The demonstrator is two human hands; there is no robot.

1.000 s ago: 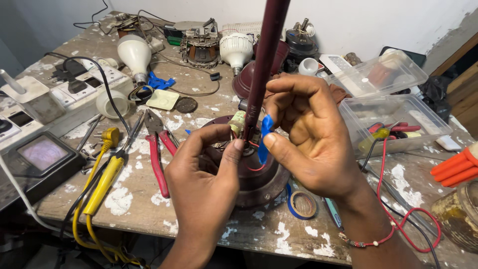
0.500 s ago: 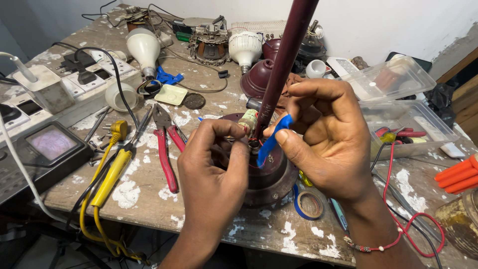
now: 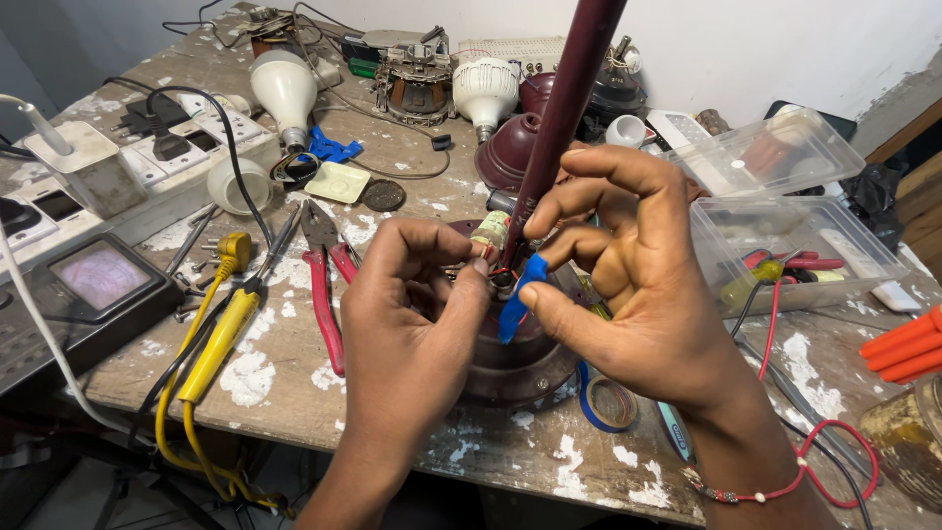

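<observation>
Head view: both hands over the maroon motor housing [image 3: 520,358] at the front-middle of the paint-spattered bench [image 3: 412,432]; a maroon rod [image 3: 561,118] rises from it up out of frame.

Left hand [image 3: 412,324] curled nearly closed; fingertips pinched at the small cluster of wires where the rod meets the housing; exactly what they grip is hidden by the fingers. A small pale cylindrical part [image 3: 491,232] sits just above that thumb, touching the rod base.

Right hand [image 3: 638,285] half open; thumb and a bent finger pinch a strip of blue tape [image 3: 517,299] just beside the rod; index and middle fingers arch loosely around the rod.

Around it: roll of blue tape [image 3: 608,400] on the bench just right of the housing, under the right wrist; red-handled pliers [image 3: 324,285] left of the left hand; yellow-handled tool [image 3: 218,339] further left, next to a grey meter with a screen [image 3: 93,285]; white power strip [image 3: 167,162] back left; two white bulbs [image 3: 285,93] [image 3: 483,90] at the back; clear plastic boxes [image 3: 795,236] right; orange handles [image 3: 908,348] at the right edge.
</observation>
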